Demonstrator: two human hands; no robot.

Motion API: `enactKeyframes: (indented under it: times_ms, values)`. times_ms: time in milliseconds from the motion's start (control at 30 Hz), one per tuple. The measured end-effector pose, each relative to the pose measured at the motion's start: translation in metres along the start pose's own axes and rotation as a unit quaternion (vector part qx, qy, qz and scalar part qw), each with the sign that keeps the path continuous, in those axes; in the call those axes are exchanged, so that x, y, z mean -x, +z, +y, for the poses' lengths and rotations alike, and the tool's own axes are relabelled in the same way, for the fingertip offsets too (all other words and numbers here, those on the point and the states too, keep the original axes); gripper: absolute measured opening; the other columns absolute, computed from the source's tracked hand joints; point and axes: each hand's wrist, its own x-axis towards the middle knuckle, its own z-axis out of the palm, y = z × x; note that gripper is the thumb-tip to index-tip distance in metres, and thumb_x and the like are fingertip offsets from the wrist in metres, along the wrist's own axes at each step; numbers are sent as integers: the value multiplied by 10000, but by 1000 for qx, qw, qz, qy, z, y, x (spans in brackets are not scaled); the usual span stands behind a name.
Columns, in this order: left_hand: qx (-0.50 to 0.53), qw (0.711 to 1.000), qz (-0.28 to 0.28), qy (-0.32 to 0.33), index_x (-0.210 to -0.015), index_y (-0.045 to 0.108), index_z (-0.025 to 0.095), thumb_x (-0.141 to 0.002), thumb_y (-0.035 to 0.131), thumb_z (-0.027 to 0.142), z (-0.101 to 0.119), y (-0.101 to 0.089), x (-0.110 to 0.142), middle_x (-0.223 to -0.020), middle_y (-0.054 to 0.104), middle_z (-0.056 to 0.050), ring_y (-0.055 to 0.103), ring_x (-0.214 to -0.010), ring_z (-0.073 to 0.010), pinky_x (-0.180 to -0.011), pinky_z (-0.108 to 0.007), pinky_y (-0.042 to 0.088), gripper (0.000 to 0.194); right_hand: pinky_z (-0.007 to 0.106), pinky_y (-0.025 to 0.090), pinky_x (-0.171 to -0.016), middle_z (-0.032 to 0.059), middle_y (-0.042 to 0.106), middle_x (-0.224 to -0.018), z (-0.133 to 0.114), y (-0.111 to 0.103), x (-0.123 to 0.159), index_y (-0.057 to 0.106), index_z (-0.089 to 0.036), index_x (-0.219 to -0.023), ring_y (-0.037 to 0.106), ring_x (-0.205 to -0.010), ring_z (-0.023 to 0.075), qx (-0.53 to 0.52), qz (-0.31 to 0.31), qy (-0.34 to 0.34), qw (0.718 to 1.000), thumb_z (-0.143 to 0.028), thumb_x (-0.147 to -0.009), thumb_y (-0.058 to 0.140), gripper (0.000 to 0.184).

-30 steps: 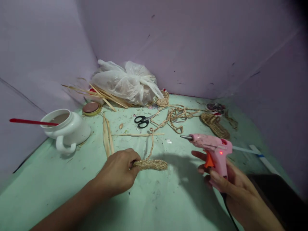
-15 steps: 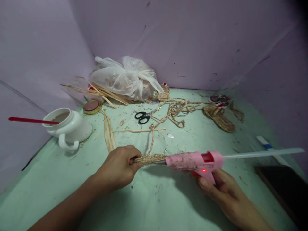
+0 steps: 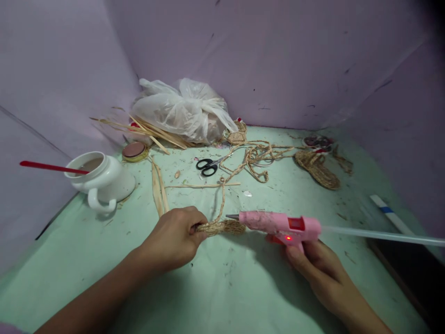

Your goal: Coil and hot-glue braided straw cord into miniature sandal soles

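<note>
Rope piece [image 3: 227,227]: the coiled strip at centre, just above the table [image 3: 222,297] or touching it; cannot tell which.
Left hand [image 3: 177,236]: at 9 o'clock of the rope piece, fingers pinched on its near end.
Right hand [image 3: 321,273]: at 4 o'clock, wrapped around the grip of the glue gun [image 3: 278,222]; whether a finger presses the trigger [image 3: 276,239] cannot be told.
Nozzle [image 3: 232,216]: points to 9 o'clock, at the piece's upper edge; contact unclear.
Good handling: probably a steady left pinch, well back from the hot tip, with a light, even squeeze along the seam.
Loose cord [image 3: 221,204]: rises towards 12 o'clock; best held clear of the nozzle.
Glue stick [image 3: 375,234]: out the gun's back at 3 o'clock, long enough to snag or tip the aim.
Red light [image 3: 288,238]: lit on the gun.
Writing: no brand or lettering readable on the gun or the blue-banded strip [image 3: 391,213] at 3 o'clock.
</note>
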Motion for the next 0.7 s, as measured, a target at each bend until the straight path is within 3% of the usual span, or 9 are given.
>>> enactKeyframes:
  times_ms: [100,400,533,700]
  values:
    - [4,1000,6,10,-759,626,206,-769,528,222,0,0,0,-757,598,4,526,-685,-147,-611,-259,359,100,240,426,-506,12,583,-615,1,-1,0,664,-195,-682,518,-565,157,29,-14,-41,999,-493,-812,563,340]
    - [10,999,12,28,-770,634,207,-780,529,207,1,1,3,-764,601,4,532,-694,-143,-626,-260,367,106,283,461,-557,29,615,-666,-2,5,2,692,-203,-765,538,-600,177,17,-25,-52,998,-472,-836,539,318]
    - [11,999,17,29,-772,640,212,-775,530,198,1,3,4,-761,601,6,533,-693,-144,-619,-259,368,111,268,459,-520,16,591,-621,2,5,1,674,-204,-736,537,-569,168,23,-51,-83,995,-434,-859,520,302]
    - [13,999,14,25,-777,646,214,-778,535,209,2,3,3,-776,610,2,541,-705,-150,-621,-260,371,112,251,462,-536,11,603,-649,7,4,0,686,-206,-838,557,-594,164,51,-63,-112,990,-384,-876,507,255]
